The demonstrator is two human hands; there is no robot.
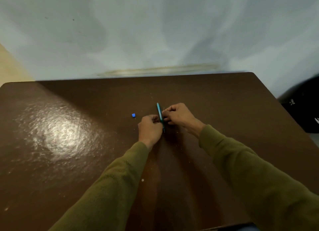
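At the middle of the desk (69, 127), left hand (150, 129) and right hand (177, 115) both grip the pen (159, 112); a hard twist may snap it.

Plain room, likely a home or study corner: brown glossy worktop (69, 135), scuffed and flecked, far edge against a stained pale blue-grey wall (155, 32); black bin (303, 108) beyond its right corner.
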